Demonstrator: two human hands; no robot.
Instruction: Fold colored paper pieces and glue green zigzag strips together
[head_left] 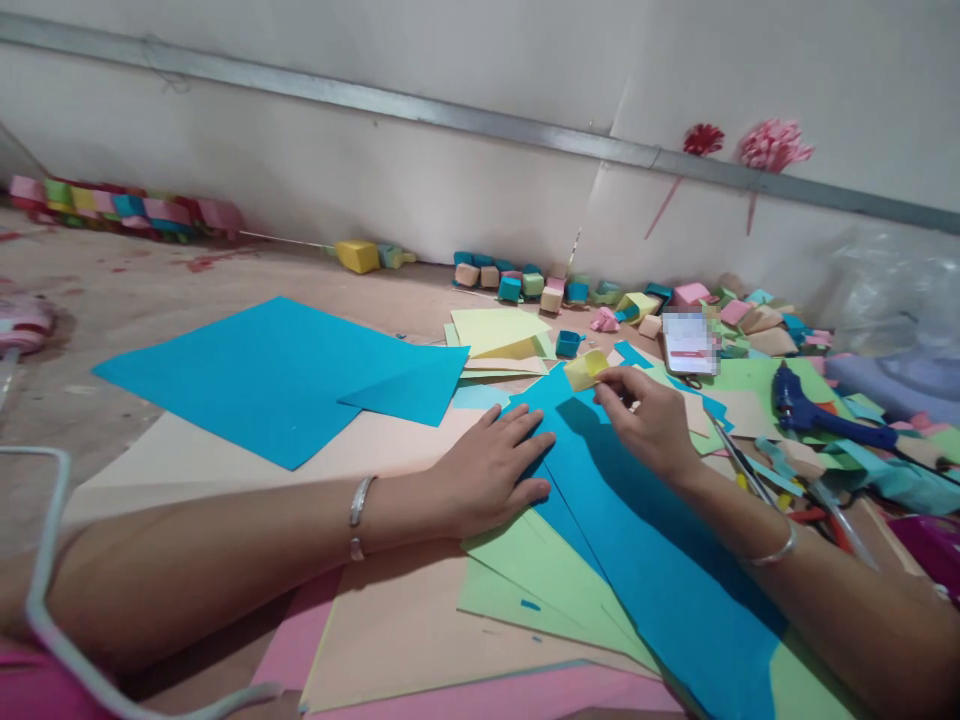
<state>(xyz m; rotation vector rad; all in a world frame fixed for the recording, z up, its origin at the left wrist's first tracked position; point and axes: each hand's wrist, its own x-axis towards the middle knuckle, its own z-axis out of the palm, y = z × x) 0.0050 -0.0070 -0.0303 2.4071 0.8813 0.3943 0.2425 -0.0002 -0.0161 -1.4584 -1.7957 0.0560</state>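
My left hand (499, 465) lies flat with fingers spread, its fingertips over the edge of a long blue paper sheet (675, 600). Between the thumb and fingers of my right hand (649, 420) is a small yellow folded paper piece (586, 370), held just above the far end of that sheet. Close behind it stands a small blue paper box (571, 343). A larger blue sheet (277, 375) lies to the left, overlapped by a smaller blue piece. Under my left hand are pale green sheets (525, 580) and a peach sheet (405, 630).
Scissors (742, 465) and a blue glue gun (825, 415) lie at the right among paper scraps. A phone (690, 345) rests near several small paper boxes (517, 285) along the wall. A white curved tube (45, 560) crosses the lower left. Pink sheets (510, 695) lie in front.
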